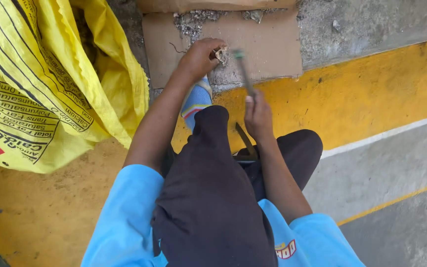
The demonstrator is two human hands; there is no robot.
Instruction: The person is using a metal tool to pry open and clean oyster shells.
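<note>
both arms are stretched forward past the raised knees, bare from the short sleeves down. the left hand point(201, 57) is reached out furthest, fingers curled and pinched shut, wrist bent slightly inward. the right hand point(258, 116) is kept closer to the body, just behind and to the right of the left one, closed in a fist with the thumb laid on top. the right forearm is angled inward.
</note>
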